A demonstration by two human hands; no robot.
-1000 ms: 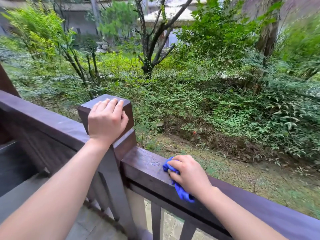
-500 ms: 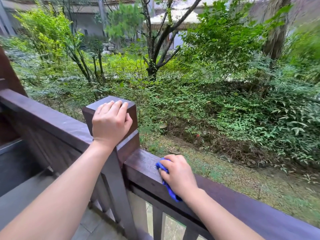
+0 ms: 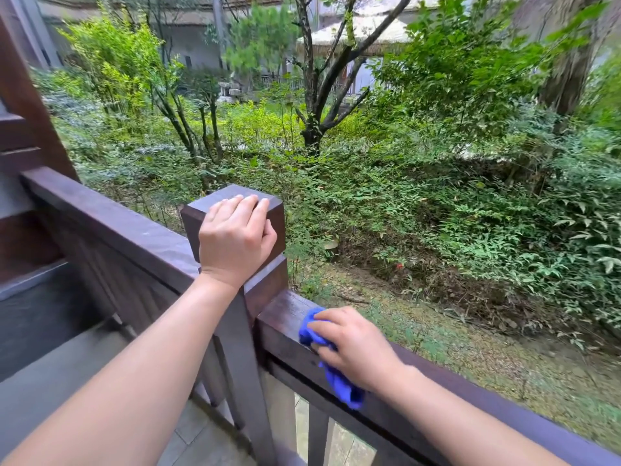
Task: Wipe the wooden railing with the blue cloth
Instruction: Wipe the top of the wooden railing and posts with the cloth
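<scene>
A dark brown wooden railing (image 3: 504, 401) runs from the lower right up to a square corner post (image 3: 215, 203), then continues left as a second rail (image 3: 111, 223). My right hand (image 3: 356, 348) presses a crumpled blue cloth (image 3: 339, 381) onto the top of the right rail, a short way from the post. The cloth pokes out in front of my fingers and hangs over the rail's near side under my wrist. My left hand (image 3: 235, 240) lies over the top of the post, fingers curled across its cap.
Vertical balusters (image 3: 317, 432) stand under the rail above a grey tiled floor (image 3: 50, 375). Beyond the railing lie bare ground, dense shrubs, a forked tree (image 3: 312, 129) and buildings behind. A dark wooden column (image 3: 23, 95) rises at the far left.
My right hand has slid the blue cloth along the rail toward the corner post. My left hand has stayed on the post cap. The view has shifted slightly.
</scene>
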